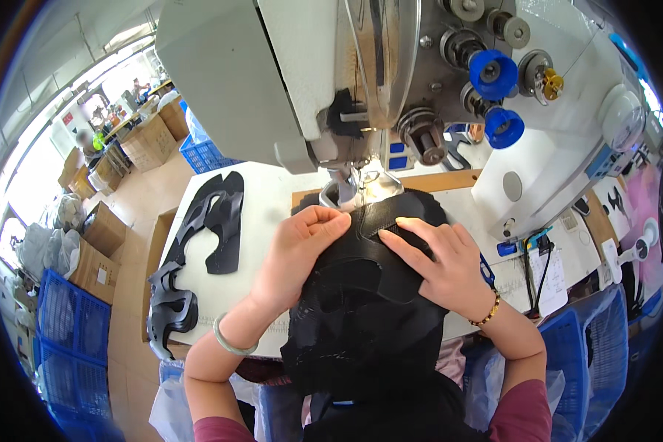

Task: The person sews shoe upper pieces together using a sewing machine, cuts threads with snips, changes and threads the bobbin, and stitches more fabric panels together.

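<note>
A glossy black sheet-like piece (346,247), perhaps leather, lies under the sewing machine's presser foot (362,195), its near part hanging toward me. My left hand (298,250) is closed at the piece's left side, thumb and forefinger pinched together; what is between them is too small to make out. On the right, my right hand (449,265) rests its thumb and forefinger tips, slightly apart, on the piece beside a stitched line. Those fingers are stretched out. The lamp-lit needle area lies just beyond both hands.
Cut black pieces (225,221) lie left on the white table (261,188). The sewing machine's head (228,81) overhangs the work, with blue tension knobs (493,74). Blue crates (74,331) and cardboard boxes (99,269) stand left on the floor. Another blue crate (604,353) is near right.
</note>
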{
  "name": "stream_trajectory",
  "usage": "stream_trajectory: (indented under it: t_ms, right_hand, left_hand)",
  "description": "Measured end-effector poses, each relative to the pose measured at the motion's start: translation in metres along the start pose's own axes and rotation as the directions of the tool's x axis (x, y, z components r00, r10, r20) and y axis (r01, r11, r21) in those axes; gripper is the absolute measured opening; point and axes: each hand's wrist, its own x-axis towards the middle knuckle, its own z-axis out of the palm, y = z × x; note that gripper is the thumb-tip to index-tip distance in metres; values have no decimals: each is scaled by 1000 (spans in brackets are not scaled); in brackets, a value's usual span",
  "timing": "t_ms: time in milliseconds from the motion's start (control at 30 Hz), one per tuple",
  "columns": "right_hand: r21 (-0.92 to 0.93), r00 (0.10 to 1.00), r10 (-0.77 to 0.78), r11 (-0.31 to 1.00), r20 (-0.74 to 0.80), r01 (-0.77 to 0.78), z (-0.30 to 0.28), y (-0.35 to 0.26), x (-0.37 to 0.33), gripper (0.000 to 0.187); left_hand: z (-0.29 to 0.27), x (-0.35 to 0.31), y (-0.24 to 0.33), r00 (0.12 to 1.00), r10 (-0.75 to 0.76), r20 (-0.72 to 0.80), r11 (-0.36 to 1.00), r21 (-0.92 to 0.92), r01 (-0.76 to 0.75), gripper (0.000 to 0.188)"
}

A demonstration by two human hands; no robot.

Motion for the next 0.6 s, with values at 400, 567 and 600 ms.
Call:
stream_trajectory:
  t_ms: [400, 567, 600]
  right_hand:
    - [240, 980, 123, 967, -156, -83, 16, 27, 29, 32]
    - [220, 973, 155, 969, -174, -115, 32, 39, 22, 33]
    - [218, 976, 151, 969, -157, -115, 32, 40, 20, 35]
  left_hand:
    - [-2, 17, -18, 939, 339, -54, 914, 254, -315, 23]
    - [4, 26, -11, 877, 469, -107, 741, 588, -325, 28]
    - [4, 27, -14, 862, 494, -110, 741, 573, -351, 29]
